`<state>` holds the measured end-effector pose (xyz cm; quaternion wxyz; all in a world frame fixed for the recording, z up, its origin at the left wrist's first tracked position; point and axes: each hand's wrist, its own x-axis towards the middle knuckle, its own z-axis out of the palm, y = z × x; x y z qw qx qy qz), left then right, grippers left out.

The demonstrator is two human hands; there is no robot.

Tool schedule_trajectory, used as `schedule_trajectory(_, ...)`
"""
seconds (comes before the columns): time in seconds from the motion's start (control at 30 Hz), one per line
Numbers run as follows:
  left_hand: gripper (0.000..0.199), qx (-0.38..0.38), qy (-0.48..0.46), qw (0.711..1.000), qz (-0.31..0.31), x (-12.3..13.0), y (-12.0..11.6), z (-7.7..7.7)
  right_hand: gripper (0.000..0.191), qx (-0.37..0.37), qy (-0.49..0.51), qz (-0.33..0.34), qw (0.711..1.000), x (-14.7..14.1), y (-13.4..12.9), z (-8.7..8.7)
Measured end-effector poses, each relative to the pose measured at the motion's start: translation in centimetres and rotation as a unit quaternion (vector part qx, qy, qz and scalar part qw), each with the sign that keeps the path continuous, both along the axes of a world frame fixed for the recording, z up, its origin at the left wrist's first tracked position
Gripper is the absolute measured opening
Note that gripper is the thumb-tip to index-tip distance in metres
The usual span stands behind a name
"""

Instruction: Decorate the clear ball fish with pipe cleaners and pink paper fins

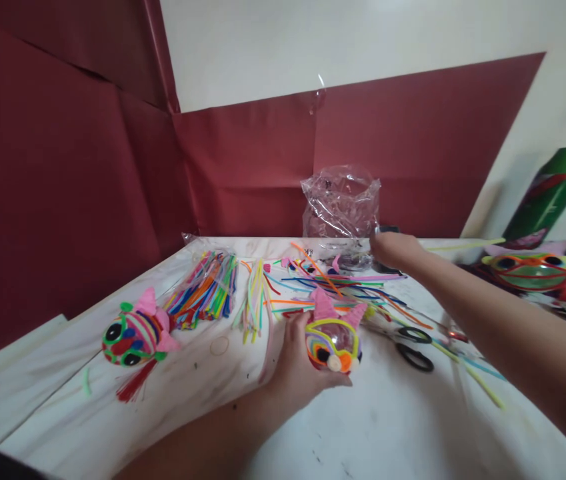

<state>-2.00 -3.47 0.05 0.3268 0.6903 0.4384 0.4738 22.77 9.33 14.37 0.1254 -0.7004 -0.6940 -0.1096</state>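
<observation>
My left hand [299, 363] is closed around a small pipe-cleaner craft figure [337, 337]. The figure has pink pointed ears, a yellow outline over a clear body, and an orange and white nose part. Over at the back of the table, my right hand [395, 250] is closed beside a clear plastic bag [340, 203] and a dark object. What its fingers grip, if anything, is hidden. Scissors [415, 350] with black handles lie right of the craft figure. Loose pipe cleaners [313, 287] are scattered behind it.
A finished-looking fish figure [135, 333] with a red tassel sits at left. Bundled coloured pipe cleaners [205, 290] and a paler bundle [253, 300] lie behind. On the right stand another craft figure [530, 273] and a green bottle [550, 193]. Dark red paper [257, 173] lines the wall.
</observation>
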Motion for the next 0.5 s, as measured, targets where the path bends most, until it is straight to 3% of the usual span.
schedule_trajectory(0.1, 0.104, 0.086, -0.016, 0.996, 0.009, -0.8, -0.3, 0.8, 0.025, 0.057, 0.047, 0.002, 0.997, 0.3, -4.7, 1.6)
schedule_trajectory(0.17, 0.087, 0.224, -0.030, 0.974, 0.024, -1.6, -1.2, 2.2, 0.030, 0.092, 0.084, 0.052, 0.991, -0.2, -8.8, 1.2)
schedule_trajectory(0.23, 0.062, 0.392, 0.004, 0.920, 0.019, -2.2, -2.7, 4.2, 0.025, 0.158, 0.141, 0.215, 0.953, -1.2, -13.1, -0.5)
schedule_trajectory(0.3, 0.039, 0.484, 0.115, 0.867, -0.013, -2.4, -4.6, 5.9, 0.021, 0.172, 0.121, 0.350, 0.913, -2.3, -17.1, -2.7)
schedule_trajectory(0.37, 0.029, 0.467, 0.228, 0.853, -0.050, -2.2, -6.2, 6.9, 0.022, 0.197, 0.067, 0.406, 0.890, -3.3, -20.3, -4.6)
schedule_trajectory(0.5, 0.028, 0.457, 0.258, 0.845, -0.109, -1.8, -7.1, 6.9, 0.022, 0.202, 0.014, 0.431, 0.879, -3.4, -23.5, -6.1)
